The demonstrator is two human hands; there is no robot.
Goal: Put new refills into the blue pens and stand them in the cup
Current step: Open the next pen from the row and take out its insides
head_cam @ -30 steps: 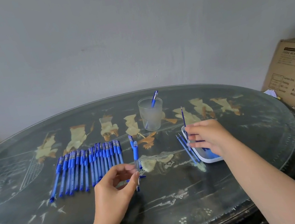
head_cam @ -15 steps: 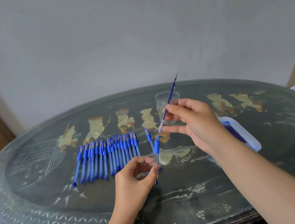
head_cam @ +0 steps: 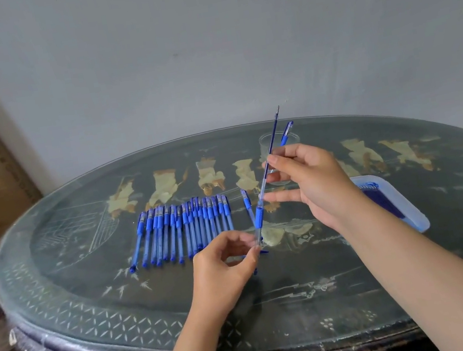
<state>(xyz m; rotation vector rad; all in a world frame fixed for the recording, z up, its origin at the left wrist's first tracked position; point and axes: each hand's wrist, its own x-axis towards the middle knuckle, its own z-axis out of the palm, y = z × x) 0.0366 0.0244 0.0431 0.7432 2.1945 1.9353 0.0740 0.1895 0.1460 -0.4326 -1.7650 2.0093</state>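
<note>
Keeping the refill [head_cam: 272, 141] in line with the pen barrel [head_cam: 258, 216] matters most: the left hand [head_cam: 224, 265] grip pinches the barrel above the middle of the surface [head_cam: 154, 304], the right hand [head_cam: 314, 183] grip pinches the refill, and the cup [head_cam: 294, 137] stands near the far edge.

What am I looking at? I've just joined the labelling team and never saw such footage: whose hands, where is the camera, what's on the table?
No machine here: a person's two bare hands, filmed by one wide-angle camera worn on their head, looking down. The left hand pinches a blue pen; the right hand pinches a thin refill whose lower end meets that pen's barrel. On the dark table lie a row of blue pens, a single pen beside it, and a white tray of refills. Behind stands a clear cup with one pen in it.
</note>
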